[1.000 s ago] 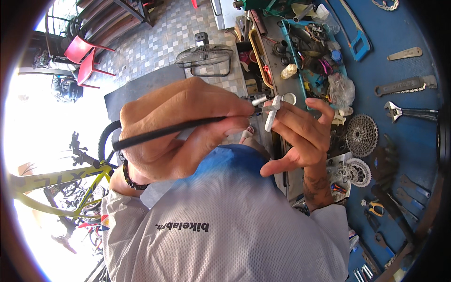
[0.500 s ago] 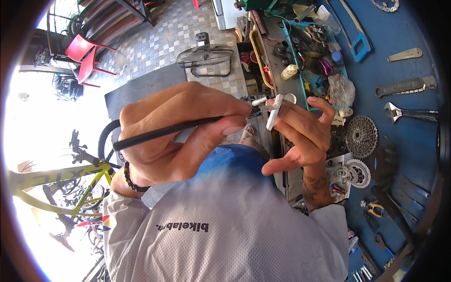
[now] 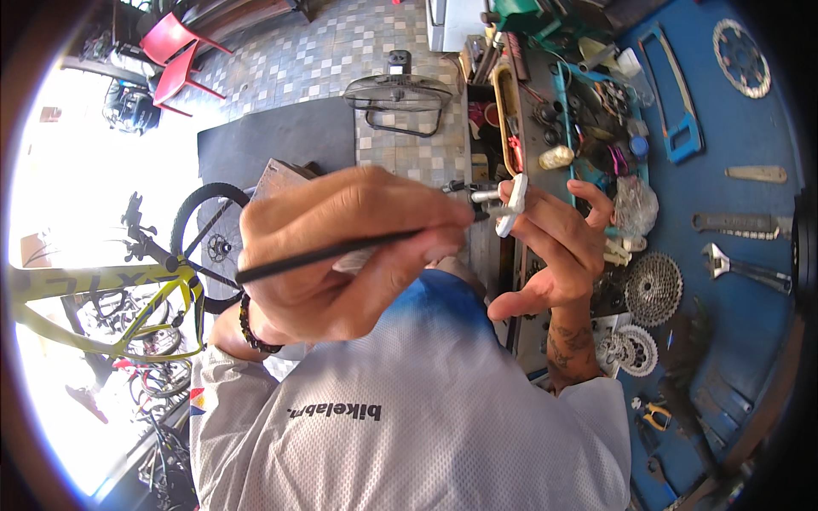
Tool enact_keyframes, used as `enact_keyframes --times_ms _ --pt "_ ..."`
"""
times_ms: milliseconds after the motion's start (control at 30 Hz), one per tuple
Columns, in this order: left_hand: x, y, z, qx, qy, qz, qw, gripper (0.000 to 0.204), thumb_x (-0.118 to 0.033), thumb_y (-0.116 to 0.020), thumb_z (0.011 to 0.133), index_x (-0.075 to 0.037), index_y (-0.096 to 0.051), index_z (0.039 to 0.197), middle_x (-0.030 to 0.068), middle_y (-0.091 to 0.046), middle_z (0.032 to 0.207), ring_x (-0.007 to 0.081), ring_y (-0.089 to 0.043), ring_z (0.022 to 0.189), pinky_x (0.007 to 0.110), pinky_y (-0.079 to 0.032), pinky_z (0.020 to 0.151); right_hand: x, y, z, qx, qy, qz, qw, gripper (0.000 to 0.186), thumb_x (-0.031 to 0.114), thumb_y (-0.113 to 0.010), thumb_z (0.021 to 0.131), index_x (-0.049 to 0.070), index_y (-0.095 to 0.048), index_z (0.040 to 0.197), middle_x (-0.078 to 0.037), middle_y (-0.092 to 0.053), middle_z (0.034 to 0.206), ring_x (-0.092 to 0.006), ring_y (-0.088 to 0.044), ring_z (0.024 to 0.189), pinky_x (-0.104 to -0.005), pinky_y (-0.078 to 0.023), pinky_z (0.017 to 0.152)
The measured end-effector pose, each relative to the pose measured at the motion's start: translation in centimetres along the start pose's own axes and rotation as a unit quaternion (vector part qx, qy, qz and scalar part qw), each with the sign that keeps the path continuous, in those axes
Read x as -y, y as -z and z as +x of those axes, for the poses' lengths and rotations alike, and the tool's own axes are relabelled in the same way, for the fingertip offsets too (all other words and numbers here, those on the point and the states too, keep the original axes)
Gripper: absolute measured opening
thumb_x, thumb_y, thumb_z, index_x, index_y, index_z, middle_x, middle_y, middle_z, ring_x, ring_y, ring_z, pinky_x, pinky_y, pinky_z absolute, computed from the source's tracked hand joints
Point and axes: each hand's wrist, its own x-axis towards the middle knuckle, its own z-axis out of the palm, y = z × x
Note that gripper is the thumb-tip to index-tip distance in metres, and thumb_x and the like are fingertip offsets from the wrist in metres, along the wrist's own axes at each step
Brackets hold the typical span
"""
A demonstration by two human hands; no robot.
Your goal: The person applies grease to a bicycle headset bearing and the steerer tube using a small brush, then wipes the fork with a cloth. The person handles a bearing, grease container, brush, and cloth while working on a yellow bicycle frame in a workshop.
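White piece [image 3: 515, 207] in right fingers [image 3: 545, 236], thumb [image 3: 518, 302] spread; left fingers [image 3: 409, 207] pinch black rod [image 3: 328, 258].

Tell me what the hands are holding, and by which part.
Left hand: a slim black-handled tool, pinched near its front end. Right hand: a small white piece; which part is gripped cannot be told.

The tiled floor [image 3: 281, 72] carries a dark mat [image 3: 315, 136] and a fan [image 3: 397, 92]

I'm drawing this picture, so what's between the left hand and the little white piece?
The tip of the black stick pokes from the left hand toward the white piece; the head view shows it. I can't tell whether it touches.
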Motion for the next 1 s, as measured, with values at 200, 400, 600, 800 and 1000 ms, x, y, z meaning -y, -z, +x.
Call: enact_keyframes --times_ms 200,400,600,800,1000 --pt "2.6 7.8 -3.9 0.009 0.13 -0.023 0.991 0.014 0.006 -0.079 0.083 0.002 -0.076 0.096 0.011 -0.076 0.09 0.0224 -0.075 0.076 0.032 -0.059 0.067 -1.8 -7.3 4.1 0.007 -0.02 0.087 0.996 0.087 0.083 -0.058 0.085 0.0 -0.073 0.107 -0.015 -0.077 0.112 -0.028 -0.072 0.107 -0.0502 -0.034 0.113" --pt "7.2 20.1 -9.8 -0.148 0.309 -0.07 0.937 0.012 -0.004 -0.069 0.099 0.006 -0.075 0.104 0.0117 -0.077 0.091 0.016 -0.076 0.079 0.028 -0.061 0.068 -0.1 -24.3 13.0 -0.09 -0.279 0.553 0.78 0.072 0.056 -0.05 0.101 -0.007 -0.061 0.134 -0.022 -0.059 0.143 -0.0331 -0.054 0.135 -0.0473 -0.035 0.118" --pt "9.5 28.4 -18.1 -0.333 0.377 0.118 0.856 0.013 -0.004 -0.071 0.097 0.003 -0.075 0.106 0.0101 -0.079 0.09 0.0144 -0.077 0.078 0.026 -0.061 0.07 6.1 -38.7 26.4 0.05 -0.263 0.751 0.604 0.055 0.036 -0.063 0.098 -0.003 -0.062 0.136 -0.018 -0.059 0.145 -0.0309 -0.055 0.135 -0.0467 -0.037 0.118" --pt "8.3 30.0 -21.1 -0.447 0.416 0.183 0.771 0.015 -0.012 -0.069 0.1 0.001 -0.075 0.106 0.0075 -0.078 0.086 0.0107 -0.074 0.073 0.024 -0.058 0.066 17.2 -43.2 41.9 0.171 0.004 0.802 0.573 0.06 0.037 -0.07 0.095 -0.003 -0.061 0.139 -0.021 -0.051 0.15 -0.0352 -0.045 0.145 -0.0513 -0.033 0.12" --pt "7.9 28.6 -18.5 -0.603 0.398 0.235 0.65 0.022 -0.015 -0.071 0.1 0.004 -0.074 0.111 0.0067 -0.078 0.087 0.0094 -0.073 0.076 0.024 -0.058 0.067 28.2 -43.6 49.6 0.132 0.243 0.818 0.504 0.071 0.041 -0.071 0.096 -0.008 -0.052 0.144 -0.029 -0.036 0.158 -0.0413 -0.035 0.151 -0.0538 -0.029 0.123"
